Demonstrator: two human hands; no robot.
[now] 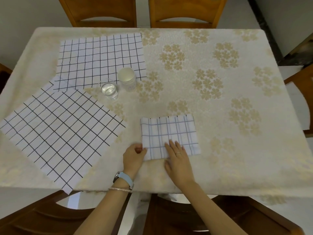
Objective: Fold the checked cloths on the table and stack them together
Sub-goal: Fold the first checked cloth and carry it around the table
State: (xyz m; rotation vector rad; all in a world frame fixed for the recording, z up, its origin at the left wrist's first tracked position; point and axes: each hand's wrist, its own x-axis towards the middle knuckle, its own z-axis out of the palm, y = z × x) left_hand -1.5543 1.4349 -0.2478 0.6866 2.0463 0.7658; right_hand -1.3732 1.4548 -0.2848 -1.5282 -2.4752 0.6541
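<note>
A folded checked cloth (pixel 169 133) lies near the table's front edge, in the middle. My left hand (pixel 133 156) pinches its near left corner. My right hand (pixel 177 158) lies flat, fingers apart, on the cloth's near edge. Two more checked cloths lie unfolded: one (pixel 59 131) spread at an angle on the front left, with a corner hanging over the table's edge, and one (pixel 100 60) at the back left, partly tucked under the first.
A glass of water (pixel 109 91) and a stack of paper cups (pixel 127 79) stand by the back cloth's near edge. The table (pixel 220 150) has a cream flowered cover. Wooden chairs (pixel 100 12) surround it.
</note>
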